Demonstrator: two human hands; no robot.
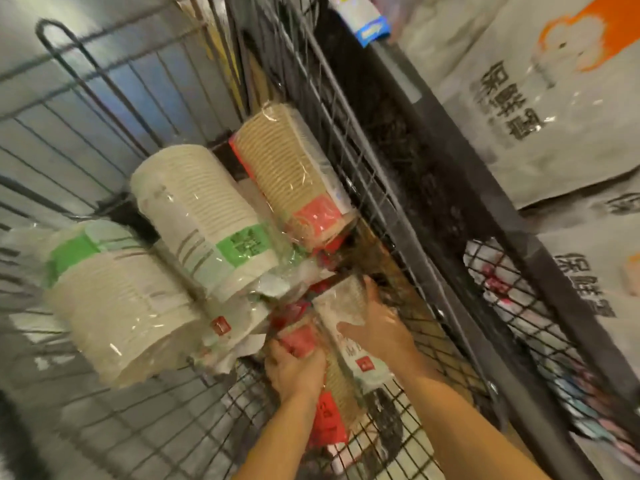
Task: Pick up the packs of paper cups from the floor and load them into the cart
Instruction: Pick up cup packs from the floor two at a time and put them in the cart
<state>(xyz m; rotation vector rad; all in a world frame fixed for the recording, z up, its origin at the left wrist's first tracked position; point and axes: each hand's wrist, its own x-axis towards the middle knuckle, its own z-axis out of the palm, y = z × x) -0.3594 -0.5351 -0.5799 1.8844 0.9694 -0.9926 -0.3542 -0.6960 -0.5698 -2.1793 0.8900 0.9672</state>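
Observation:
Inside the wire cart point(384, 202) lie several plastic-wrapped packs of paper cups. Two white packs with green labels, one point(114, 299) at the left and one point(204, 220) in the middle, lean on each other. A brown pack with a red label point(294, 174) rests against the cart's right wall. My left hand point(294, 372) grips a brown pack with a red label point(329, 407) low in the cart. My right hand point(377, 327) presses on a white pack with a small red mark point(349, 310) beside it. The frame is blurred.
Right of the cart stand large white bags with black characters and an orange logo point(540, 98). A dark wire rack point(519, 306) with small packaged goods sits at the lower right. Grey floor point(69, 427) shows through the cart's mesh at the left.

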